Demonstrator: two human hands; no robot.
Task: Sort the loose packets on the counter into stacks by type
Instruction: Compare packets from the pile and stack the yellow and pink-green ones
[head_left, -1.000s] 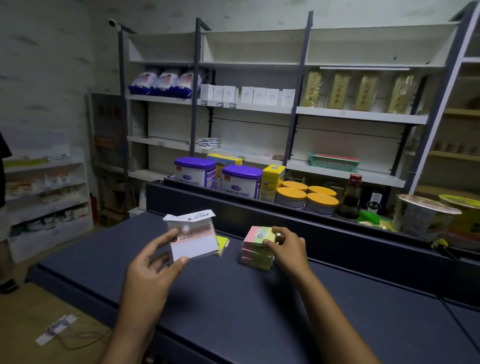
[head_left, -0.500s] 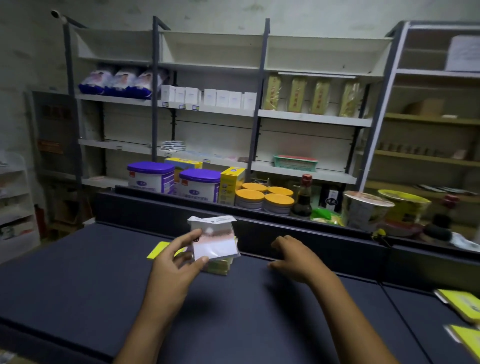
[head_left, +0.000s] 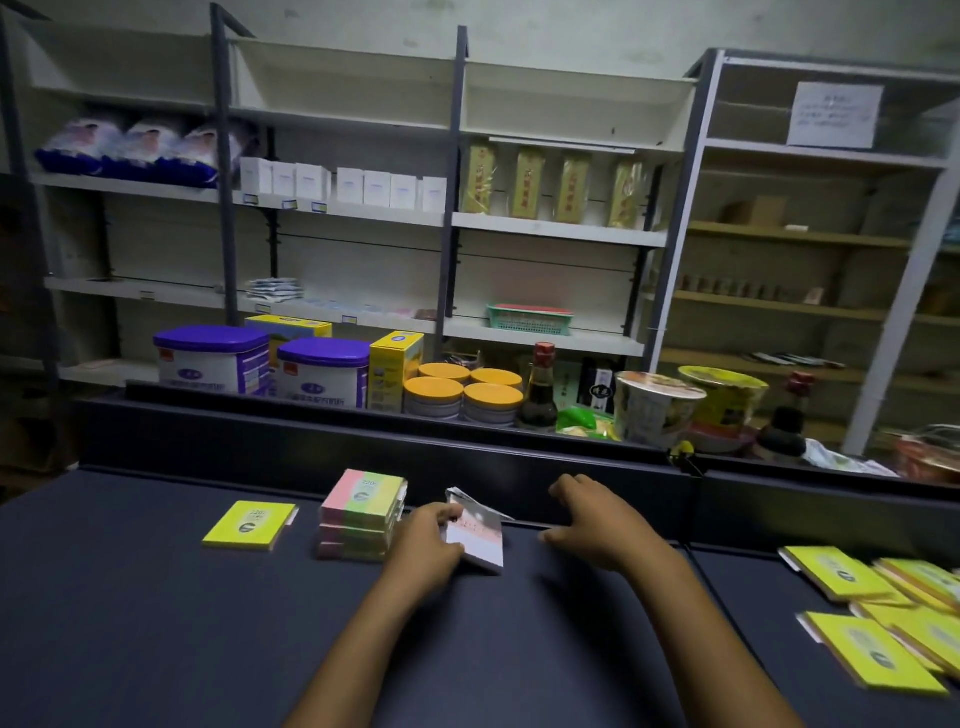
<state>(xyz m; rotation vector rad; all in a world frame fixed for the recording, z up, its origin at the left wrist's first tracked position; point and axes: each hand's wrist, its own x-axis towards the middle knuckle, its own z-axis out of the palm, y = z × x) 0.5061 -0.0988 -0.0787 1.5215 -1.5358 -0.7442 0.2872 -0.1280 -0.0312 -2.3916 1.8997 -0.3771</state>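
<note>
My left hand (head_left: 423, 548) grips a white and pink packet (head_left: 480, 535) low over the dark counter (head_left: 156, 623), just right of a stack of pink-and-green packets (head_left: 361, 514). A single yellow packet (head_left: 249, 525) lies flat to the left of that stack. My right hand (head_left: 592, 519) hovers over the counter to the right of the white packet, fingers loosely spread and holding nothing. Several loose yellow packets (head_left: 878, 608) lie scattered at the counter's right end.
A raised dark ledge (head_left: 363, 441) runs along the counter's back. Behind it stand purple-lidded tubs (head_left: 260, 364), orange-lidded jars (head_left: 462, 392), a sauce bottle (head_left: 540, 389) and noodle bowls (head_left: 691, 405). Shelving fills the wall.
My view has swung right, bringing the scattered yellow packets into sight. My left hand has lowered the white packet from chest height to just beside the pink-and-green stack. My right hand left the stack.
</note>
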